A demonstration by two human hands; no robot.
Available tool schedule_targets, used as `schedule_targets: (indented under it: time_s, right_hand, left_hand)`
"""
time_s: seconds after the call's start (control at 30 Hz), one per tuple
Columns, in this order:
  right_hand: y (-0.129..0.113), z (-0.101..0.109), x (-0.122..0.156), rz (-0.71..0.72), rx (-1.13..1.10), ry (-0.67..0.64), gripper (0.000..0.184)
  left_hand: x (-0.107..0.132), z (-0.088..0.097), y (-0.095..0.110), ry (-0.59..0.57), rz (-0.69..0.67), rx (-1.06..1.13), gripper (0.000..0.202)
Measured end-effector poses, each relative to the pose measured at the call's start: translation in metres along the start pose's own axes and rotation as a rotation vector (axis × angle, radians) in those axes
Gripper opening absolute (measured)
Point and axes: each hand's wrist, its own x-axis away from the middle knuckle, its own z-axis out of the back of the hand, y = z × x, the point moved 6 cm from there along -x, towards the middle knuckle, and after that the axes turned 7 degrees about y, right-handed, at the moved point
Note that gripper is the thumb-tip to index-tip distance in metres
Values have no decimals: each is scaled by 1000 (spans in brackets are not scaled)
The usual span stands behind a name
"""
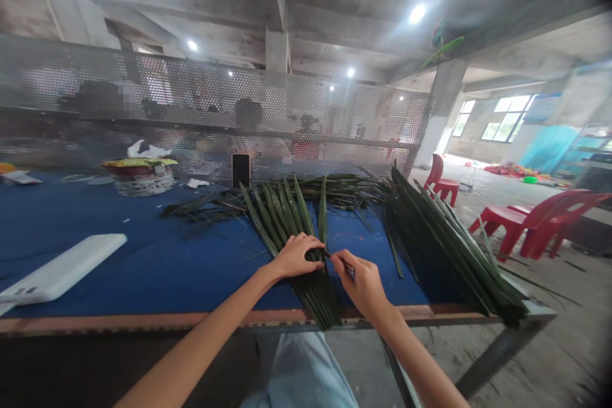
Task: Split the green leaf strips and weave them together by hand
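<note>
A fan of long dark green palm leaves (306,293) lies on the blue tabletop in front of me, their pointed tips spread away from me. My left hand (300,255) rests across the fan, its thumb and fingers curled onto a single leaf (322,210) at the right side. Close beside it, my right hand (361,274) is closed round a small slim tool (350,269) whose thin dark end points at that leaf. Most of the tool is hidden in the fingers, so its exact kind does not show.
A thick stack of palm leaves (440,242) covers the table's right end, with loose strips (335,188) along the back. A phone (241,171) leans against the perforated metal screen (201,89). A wrapped tub (141,175) and a white power bank-like slab (71,268) are left; red chairs (530,223) right.
</note>
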Motion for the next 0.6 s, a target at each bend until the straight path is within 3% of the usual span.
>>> schedule_targets:
  time_s: [0.6]
  right_hand:
    - [-4, 1, -2, 57, 108, 35, 32]
  left_hand:
    - [0, 1, 1, 6, 7, -5, 39]
